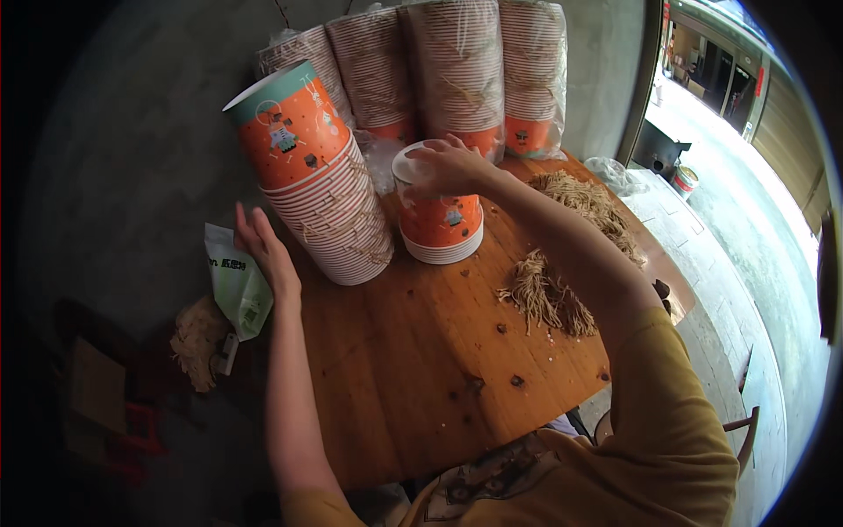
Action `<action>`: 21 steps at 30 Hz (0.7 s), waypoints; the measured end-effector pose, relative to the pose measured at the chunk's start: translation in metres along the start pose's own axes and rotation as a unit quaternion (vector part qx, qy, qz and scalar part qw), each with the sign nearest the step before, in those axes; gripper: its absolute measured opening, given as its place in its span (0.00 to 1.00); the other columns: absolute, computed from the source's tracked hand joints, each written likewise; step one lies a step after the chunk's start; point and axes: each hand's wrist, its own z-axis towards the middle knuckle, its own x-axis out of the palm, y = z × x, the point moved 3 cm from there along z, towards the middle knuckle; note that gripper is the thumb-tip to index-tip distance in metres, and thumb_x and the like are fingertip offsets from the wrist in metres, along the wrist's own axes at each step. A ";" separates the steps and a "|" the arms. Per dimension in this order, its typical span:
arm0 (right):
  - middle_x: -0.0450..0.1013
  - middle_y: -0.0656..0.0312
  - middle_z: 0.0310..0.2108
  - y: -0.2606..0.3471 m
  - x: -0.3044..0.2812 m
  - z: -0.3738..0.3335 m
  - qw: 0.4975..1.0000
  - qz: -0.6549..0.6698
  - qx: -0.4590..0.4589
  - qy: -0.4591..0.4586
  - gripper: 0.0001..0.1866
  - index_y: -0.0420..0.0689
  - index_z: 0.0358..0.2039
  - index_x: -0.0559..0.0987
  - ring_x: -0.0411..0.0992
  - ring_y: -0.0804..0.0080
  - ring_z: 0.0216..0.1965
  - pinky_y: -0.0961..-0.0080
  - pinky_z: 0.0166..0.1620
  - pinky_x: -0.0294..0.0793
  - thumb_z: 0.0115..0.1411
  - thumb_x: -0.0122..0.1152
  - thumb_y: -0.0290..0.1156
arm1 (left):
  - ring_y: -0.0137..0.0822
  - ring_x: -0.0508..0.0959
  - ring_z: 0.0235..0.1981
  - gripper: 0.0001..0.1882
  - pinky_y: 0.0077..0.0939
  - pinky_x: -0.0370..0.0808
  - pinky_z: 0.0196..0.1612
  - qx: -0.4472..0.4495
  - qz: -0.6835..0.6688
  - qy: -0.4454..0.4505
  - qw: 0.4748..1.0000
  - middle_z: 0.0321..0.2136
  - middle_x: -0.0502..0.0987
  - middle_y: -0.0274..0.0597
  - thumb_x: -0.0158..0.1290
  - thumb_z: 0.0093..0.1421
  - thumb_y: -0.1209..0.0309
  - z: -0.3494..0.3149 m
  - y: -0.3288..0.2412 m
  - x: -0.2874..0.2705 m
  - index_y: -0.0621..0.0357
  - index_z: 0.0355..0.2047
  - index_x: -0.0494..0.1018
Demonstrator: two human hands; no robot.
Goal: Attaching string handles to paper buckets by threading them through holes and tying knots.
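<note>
My right hand rests over the top of a short stack of orange paper buckets, fingers spread across the white end of the uppermost one. White rims show at the foot of that stack. To its left, a tall leaning stack of nested paper buckets rises from the table, its top one orange with a green band. Tan cords hang along the rims. My left hand is raised at the left of the tall stack, fingers stretched out, holding nothing. Whether it touches the stack cannot be told.
Plastic-wrapped bucket stacks line the table's back. Bundles of tan cord lie at the right of the wooden table. A green-and-white bag and crumpled brown paper are beyond its left edge. A can stands outside at right.
</note>
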 end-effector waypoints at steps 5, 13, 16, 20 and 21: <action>0.65 0.65 0.59 -0.021 -0.008 0.001 0.984 0.133 -0.040 -0.111 0.33 0.61 0.45 0.80 0.60 0.58 0.60 0.35 0.54 0.56 0.41 0.62 0.66 | 0.33 0.67 0.47 0.20 0.27 0.64 0.50 -0.097 -0.063 0.019 0.993 0.48 0.68 0.44 0.45 0.67 0.60 -0.099 0.029 0.016 0.61 0.53 0.64; 0.75 0.62 0.46 0.011 -0.049 -0.004 0.979 0.052 -0.096 -0.169 0.29 0.56 0.41 0.82 0.72 0.61 0.48 0.62 0.48 0.71 0.48 0.59 0.64 | 0.29 0.71 0.47 0.24 0.22 0.70 0.43 -0.257 -0.094 0.273 0.922 0.53 0.68 0.36 0.43 0.67 0.54 -0.165 0.028 0.070 0.56 0.56 0.64; 0.75 0.63 0.45 0.007 -0.062 -0.003 0.991 0.050 -0.077 -0.099 0.30 0.55 0.41 0.82 0.72 0.61 0.48 0.62 0.47 0.70 0.47 0.59 0.64 | 0.32 0.66 0.52 0.28 0.28 0.68 0.49 -0.263 -0.080 0.321 0.907 0.57 0.63 0.36 0.41 0.66 0.50 -0.165 0.015 0.088 0.51 0.61 0.59; 0.74 0.64 0.47 0.017 -0.077 -0.009 0.981 -0.012 -0.109 -0.159 0.32 0.58 0.44 0.80 0.72 0.60 0.49 0.58 0.47 0.69 0.47 0.55 0.68 | 0.37 0.60 0.60 0.29 0.37 0.64 0.55 -0.260 -0.078 0.362 0.892 0.64 0.54 0.36 0.39 0.67 0.49 -0.161 0.011 0.099 0.46 0.63 0.57; 0.74 0.64 0.48 0.018 -0.081 -0.008 0.981 -0.020 -0.102 -0.163 0.33 0.59 0.45 0.80 0.71 0.60 0.50 0.56 0.48 0.69 0.47 0.54 0.69 | 0.37 0.60 0.60 0.29 0.37 0.64 0.55 -0.260 -0.078 0.362 0.892 0.64 0.54 0.36 0.39 0.67 0.49 -0.162 0.012 0.099 0.46 0.63 0.57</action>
